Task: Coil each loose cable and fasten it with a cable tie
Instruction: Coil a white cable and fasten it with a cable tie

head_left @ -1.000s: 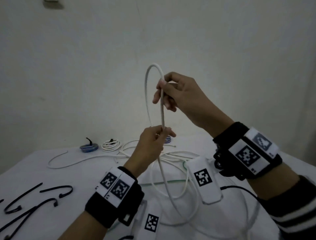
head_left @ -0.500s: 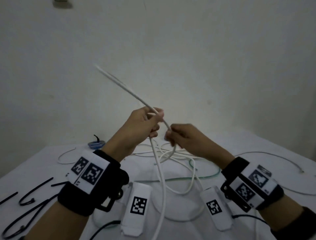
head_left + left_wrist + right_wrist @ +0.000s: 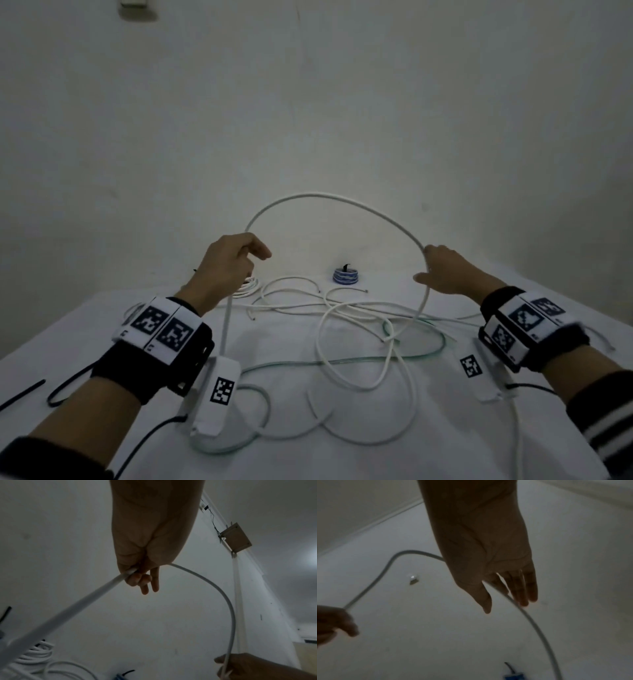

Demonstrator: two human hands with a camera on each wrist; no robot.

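Observation:
A white cable [image 3: 329, 196] rises in a wide arch above the table between my two hands. My left hand [image 3: 233, 260] grips one side of it, and from there the cable drops straight down towards the table. In the left wrist view the lower fingers [image 3: 135, 580] curl round the cable [image 3: 229, 601] while two fingers stick out. My right hand [image 3: 445, 270] is at the arch's other side. Its fingers [image 3: 522, 592] are straight, and the cable [image 3: 537, 627] runs loosely between thumb and forefinger.
Several loose white cables [image 3: 342, 308] and a greenish clear one [image 3: 342, 359] lie tangled on the white table [image 3: 445, 445]. A tied blue coil [image 3: 346, 275] and a white coil [image 3: 248, 287] sit at the back. Black cable ties [image 3: 65, 387] lie at the left. A wall stands close behind.
My hands have drawn apart, the right one going right. The cable between them has spread from a narrow loop into a wide arch, and the right hand's fingers have straightened.

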